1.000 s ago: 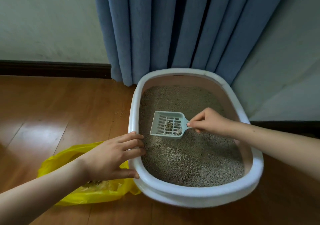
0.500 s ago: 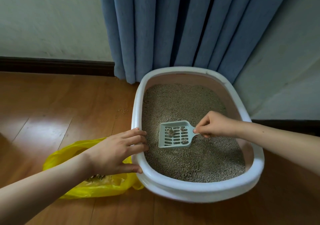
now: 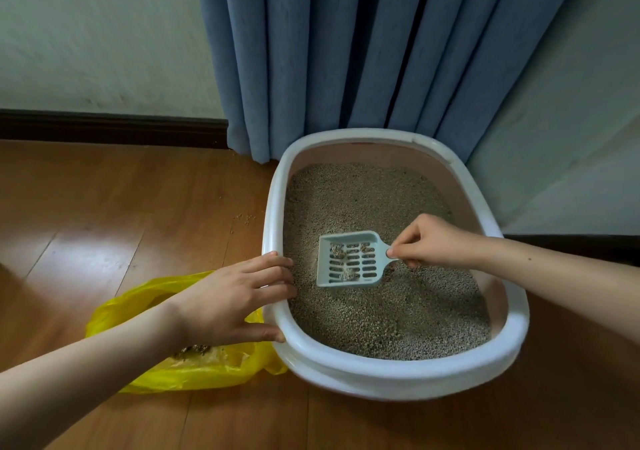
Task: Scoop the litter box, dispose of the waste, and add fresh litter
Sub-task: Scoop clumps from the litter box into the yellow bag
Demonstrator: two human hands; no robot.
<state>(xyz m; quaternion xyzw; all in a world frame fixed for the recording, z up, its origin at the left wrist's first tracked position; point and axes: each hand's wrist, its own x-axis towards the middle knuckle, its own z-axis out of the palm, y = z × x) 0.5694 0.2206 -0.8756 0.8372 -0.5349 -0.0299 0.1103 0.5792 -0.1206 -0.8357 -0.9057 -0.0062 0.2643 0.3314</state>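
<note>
A white-rimmed litter box (image 3: 391,366) with pink inner walls stands on the wooden floor, filled with grey-brown litter (image 3: 363,200). My right hand (image 3: 429,241) pinches the handle of a pale slotted scoop (image 3: 349,260) held just above the litter, with a few clumps lying in it. My left hand (image 3: 232,297) grips the box's left rim, fingers over the edge and thumb on the outside. A yellow plastic bag (image 3: 194,370) lies on the floor left of the box, partly under my left wrist, with scooped waste showing inside.
A blue curtain (image 3: 363,51) hangs right behind the box against the wall. A dark baseboard (image 3: 110,125) runs along the floor's far edge. A few stray litter grains (image 3: 244,219) lie on the floor left of the box.
The scoop has moved nearer to me and lower over the litter, and fewer clumps show in it. My left hand has stayed on the rim. The view has shifted slightly.
</note>
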